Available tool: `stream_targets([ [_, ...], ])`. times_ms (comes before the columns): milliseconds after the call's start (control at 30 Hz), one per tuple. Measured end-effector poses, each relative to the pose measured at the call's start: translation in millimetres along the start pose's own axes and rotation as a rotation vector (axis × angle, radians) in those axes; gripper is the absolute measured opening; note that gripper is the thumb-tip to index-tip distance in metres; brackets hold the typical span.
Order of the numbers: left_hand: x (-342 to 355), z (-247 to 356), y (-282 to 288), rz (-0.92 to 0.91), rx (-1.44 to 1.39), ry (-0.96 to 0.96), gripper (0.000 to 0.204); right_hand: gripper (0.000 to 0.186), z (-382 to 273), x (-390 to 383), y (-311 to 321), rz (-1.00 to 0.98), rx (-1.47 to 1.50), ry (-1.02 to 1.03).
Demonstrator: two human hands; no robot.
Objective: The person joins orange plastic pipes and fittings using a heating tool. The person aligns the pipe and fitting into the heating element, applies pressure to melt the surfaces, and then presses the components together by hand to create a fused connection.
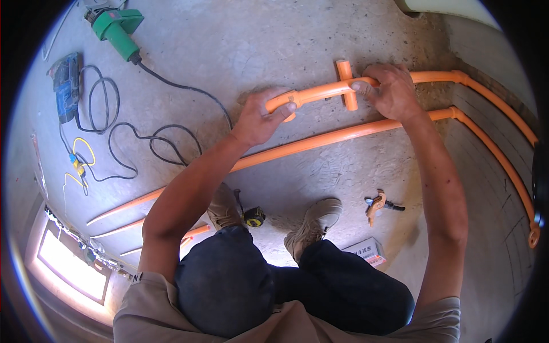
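Floor [229,31] beneath the held pipe [325,91] is grey, stained.

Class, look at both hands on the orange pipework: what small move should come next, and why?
Perhaps a gentle check for play: the left hand wiggles the orange fitting while the right hand steadies the orange pipe. Each hand already grips its part, and how firmly the joint is seated cannot be seen.
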State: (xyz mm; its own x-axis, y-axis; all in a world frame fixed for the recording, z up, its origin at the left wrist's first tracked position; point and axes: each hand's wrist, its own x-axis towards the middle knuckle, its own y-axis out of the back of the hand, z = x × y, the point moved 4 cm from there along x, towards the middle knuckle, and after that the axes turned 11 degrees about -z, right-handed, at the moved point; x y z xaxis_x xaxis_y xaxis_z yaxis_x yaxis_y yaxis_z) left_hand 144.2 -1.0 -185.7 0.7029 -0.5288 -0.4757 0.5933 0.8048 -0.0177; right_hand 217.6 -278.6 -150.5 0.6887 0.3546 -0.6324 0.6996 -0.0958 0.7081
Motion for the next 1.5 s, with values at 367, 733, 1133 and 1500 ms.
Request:
stream_targets([
  [367,1.2,-0.6,0.5,-0.009,-0.033,0.000,0.039,0.056,-0.1,0.0,0.7,0.023,-0.003,0.018],
  [733,3.5,0.7,-0.2,-0.012,0.011,-0.015,0.038,0.057,0.2,-0.5,1.2,-0.021,-0.015,-0.026],
  [1133,3.7,-2.9,0.4,0.024,-0.003,-0.032,0.041,0.059,-1.5,-0.1,2.2,-0.024,0.011,-0.026],
  [1500,5.3,3.1,0.4,0.019,0.011,-0.025,0.042,0.058,-1.6,-2.4,6.4,-0.012,0.001,-0.051],
])
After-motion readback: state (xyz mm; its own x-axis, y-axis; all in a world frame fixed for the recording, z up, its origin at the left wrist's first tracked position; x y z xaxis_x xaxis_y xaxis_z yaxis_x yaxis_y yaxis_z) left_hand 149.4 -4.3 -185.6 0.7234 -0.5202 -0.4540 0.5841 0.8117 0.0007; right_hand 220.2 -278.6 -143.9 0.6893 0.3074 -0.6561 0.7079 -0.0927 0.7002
